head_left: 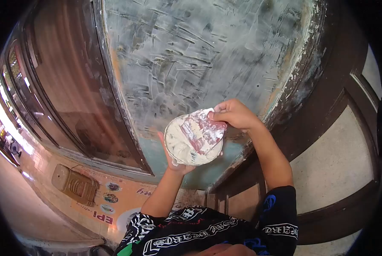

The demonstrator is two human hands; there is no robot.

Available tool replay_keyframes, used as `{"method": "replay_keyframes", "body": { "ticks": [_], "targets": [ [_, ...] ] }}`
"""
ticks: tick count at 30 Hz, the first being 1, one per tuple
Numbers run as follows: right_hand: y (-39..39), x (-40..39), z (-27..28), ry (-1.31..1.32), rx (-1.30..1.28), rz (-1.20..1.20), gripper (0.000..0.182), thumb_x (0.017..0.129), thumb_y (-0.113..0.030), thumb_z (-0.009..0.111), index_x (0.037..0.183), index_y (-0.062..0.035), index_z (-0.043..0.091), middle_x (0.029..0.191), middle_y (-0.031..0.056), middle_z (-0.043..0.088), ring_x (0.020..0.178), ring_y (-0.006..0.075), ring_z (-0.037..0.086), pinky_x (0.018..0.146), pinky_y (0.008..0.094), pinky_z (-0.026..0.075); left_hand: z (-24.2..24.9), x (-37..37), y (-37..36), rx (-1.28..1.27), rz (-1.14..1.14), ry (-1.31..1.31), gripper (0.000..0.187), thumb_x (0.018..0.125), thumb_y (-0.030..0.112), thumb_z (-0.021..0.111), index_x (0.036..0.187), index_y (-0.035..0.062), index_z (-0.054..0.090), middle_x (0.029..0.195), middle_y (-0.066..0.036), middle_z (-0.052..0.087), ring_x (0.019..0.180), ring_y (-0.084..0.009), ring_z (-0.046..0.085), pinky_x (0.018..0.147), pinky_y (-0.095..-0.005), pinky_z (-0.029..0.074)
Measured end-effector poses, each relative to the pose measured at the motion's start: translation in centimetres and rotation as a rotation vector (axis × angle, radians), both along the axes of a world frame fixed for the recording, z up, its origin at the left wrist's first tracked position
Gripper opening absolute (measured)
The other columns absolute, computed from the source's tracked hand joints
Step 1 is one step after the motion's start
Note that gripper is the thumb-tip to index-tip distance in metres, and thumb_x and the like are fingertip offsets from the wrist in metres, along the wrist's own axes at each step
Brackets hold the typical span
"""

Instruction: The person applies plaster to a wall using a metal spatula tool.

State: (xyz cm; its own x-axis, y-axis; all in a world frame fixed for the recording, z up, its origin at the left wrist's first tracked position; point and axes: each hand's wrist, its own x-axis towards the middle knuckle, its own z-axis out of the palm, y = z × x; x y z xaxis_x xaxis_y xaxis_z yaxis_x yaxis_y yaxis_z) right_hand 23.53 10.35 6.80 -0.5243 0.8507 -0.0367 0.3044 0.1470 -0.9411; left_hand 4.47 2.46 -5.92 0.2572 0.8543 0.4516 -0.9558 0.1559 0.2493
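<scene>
My left hand point(177, 164) holds a round container point(180, 147) of whitish paste from below and its left side, close in front of my body. In my right hand point(233, 115) is a reddish flat scraper point(203, 131), pinched between thumb and fingers at its upper right corner. White paste is smeared over the scraper, which lies over the container's opening and hides part of the paste. Behind both hands stands a grey-green panel point(186, 55) with rough, streaky patches of filler.
Dark wooden frames with a brown pane point(67, 72) stand at the left. More dark framing with pale panels point(336, 158) is at the right. A brown plastic stool point(75, 185) and an orange printed sheet point(127, 194) lie on the floor, lower left.
</scene>
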Motion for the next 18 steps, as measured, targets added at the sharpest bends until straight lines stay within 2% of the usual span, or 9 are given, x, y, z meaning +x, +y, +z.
{"method": "replay_keyframes", "body": {
  "ticks": [2, 6, 11, 13, 14, 15, 17, 18],
  "targets": [
    [-0.4, 0.2, 0.6, -0.116, 0.081, -0.019, 0.016, 0.091, -0.013, 0.072, 0.083, 0.0004, 0.069, 0.077, 0.0010, 0.068, 0.065, 0.0051, 0.058, 0.059, 0.0214, 0.044, 0.0, -0.1, 0.0, 0.037, -0.027, -0.024, 0.101, 0.087, 0.085, 0.021, 0.155, 0.0107, 0.028, 0.156, -0.014, 0.037, 0.139, -0.0357, 0.041, 0.114, -0.0562, 0.034],
    [0.2, 1.4, 1.2, 0.085, -0.034, 0.011, 0.018, 0.089, -0.015, 0.073, 0.080, -0.0004, 0.069, 0.072, 0.0011, 0.067, 0.062, 0.0051, 0.057, 0.056, 0.0227, 0.044, 0.0, 0.0, 0.0, -0.027, -0.011, 0.010, 0.101, 0.087, 0.085, 0.022, 0.155, 0.0115, 0.028, 0.156, -0.014, 0.035, 0.140, -0.0362, 0.040, 0.114, -0.0567, 0.034],
    [1.1, 1.6, 1.5, -0.037, 0.016, 0.010, 0.016, 0.091, -0.013, 0.071, 0.083, 0.0008, 0.069, 0.077, 0.0007, 0.068, 0.067, 0.0041, 0.058, 0.059, 0.0205, 0.044, 1.0, 0.4, 0.3, 0.043, -0.054, 0.014, 0.102, 0.086, 0.086, 0.022, 0.155, 0.0113, 0.027, 0.157, -0.014, 0.034, 0.140, -0.0367, 0.039, 0.113, -0.0575, 0.034],
    [0.7, 1.8, 2.8, -0.116, 0.075, 0.001, 0.016, 0.091, -0.013, 0.071, 0.084, 0.0009, 0.069, 0.078, 0.0003, 0.068, 0.067, 0.0037, 0.058, 0.059, 0.0204, 0.043, 1.0, 0.6, 0.5, -0.050, -0.020, 0.042, 0.102, 0.086, 0.086, 0.021, 0.156, 0.0119, 0.025, 0.158, -0.014, 0.033, 0.140, -0.0386, 0.038, 0.111, -0.0633, 0.034],
    [0.3, 2.1, 3.9, -0.080, 0.075, 0.010, 0.015, 0.092, -0.013, 0.071, 0.086, 0.0011, 0.070, 0.078, -0.0001, 0.068, 0.068, 0.0037, 0.058, 0.060, 0.0202, 0.043, 1.2, 0.6, 0.4, 0.064, -0.102, 0.014, 0.102, 0.085, 0.087, 0.021, 0.156, 0.0142, 0.024, 0.159, -0.013, 0.031, 0.141, -0.0403, 0.037, 0.108, -0.0691, 0.033],
    [-0.1, 2.3, 4.8, -0.045, 0.075, 0.020, 0.015, 0.092, -0.013, 0.070, 0.087, 0.0014, 0.070, 0.078, -0.0006, 0.068, 0.069, 0.0037, 0.058, 0.060, 0.0201, 0.043, 1.4, 0.8, 0.5, 0.065, -0.105, 0.012, 0.102, 0.085, 0.087, 0.021, 0.156, 0.0142, 0.024, 0.159, -0.013, 0.031, 0.141, -0.0403, 0.037, 0.108, -0.0691, 0.033],
    [-0.3, 2.8, 6.1, -0.023, 0.099, 0.033, 0.015, 0.092, -0.013, 0.070, 0.089, 0.0017, 0.070, 0.080, -0.0009, 0.068, 0.071, 0.0034, 0.058, 0.062, 0.0199, 0.043, 1.8, 1.5, 0.8, -0.038, -0.071, 0.007, 0.104, 0.081, 0.090, 0.030, 0.157, 0.0185, 0.024, 0.159, -0.014, 0.030, 0.138, -0.0456, 0.038, 0.096, -0.0805, 0.034],
    [-0.6, 2.9, 6.9, -0.017, 0.147, 0.006, 0.016, 0.092, -0.014, 0.070, 0.090, 0.0027, 0.070, 0.081, 0.0010, 0.070, 0.072, 0.0046, 0.060, 0.064, 0.0209, 0.045, 1.7, 1.7, 1.1, -0.031, -0.071, 0.025, 0.102, 0.082, 0.088, 0.031, 0.157, 0.0203, 0.023, 0.160, -0.013, 0.028, 0.139, -0.0454, 0.037, 0.097, -0.0799, 0.035]
  ]
}}
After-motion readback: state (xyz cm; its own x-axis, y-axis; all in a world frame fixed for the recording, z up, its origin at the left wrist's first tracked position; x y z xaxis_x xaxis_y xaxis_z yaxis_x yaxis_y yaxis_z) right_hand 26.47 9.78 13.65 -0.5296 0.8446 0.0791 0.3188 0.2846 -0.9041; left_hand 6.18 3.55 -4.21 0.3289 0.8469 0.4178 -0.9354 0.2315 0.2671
